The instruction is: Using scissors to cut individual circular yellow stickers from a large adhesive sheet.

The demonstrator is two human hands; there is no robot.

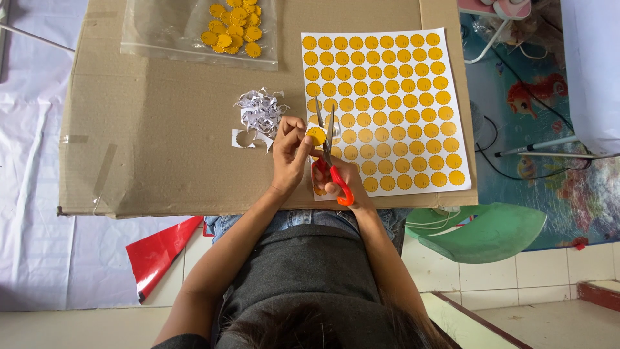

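My left hand (289, 152) pinches a small yellow scalloped paper circle (316, 135) over the cardboard sheet (161, 142). My right hand (345, 184) grips red-handled scissors (330, 158); the open blades point away from me and bracket the circle. Under both hands lies a white printed sheet (394, 103) covered with rows of several yellow scalloped circles. Some circles near its lower left corner are hidden by my hands.
A clear plastic bag (194, 39) holding several cut yellow circles (234, 27) lies at the far edge. White paper scraps (258, 115) are piled left of my hand. A red sheet (161, 249), a green plastic seat (491, 229) and a colourful mat (542, 110) lie around.
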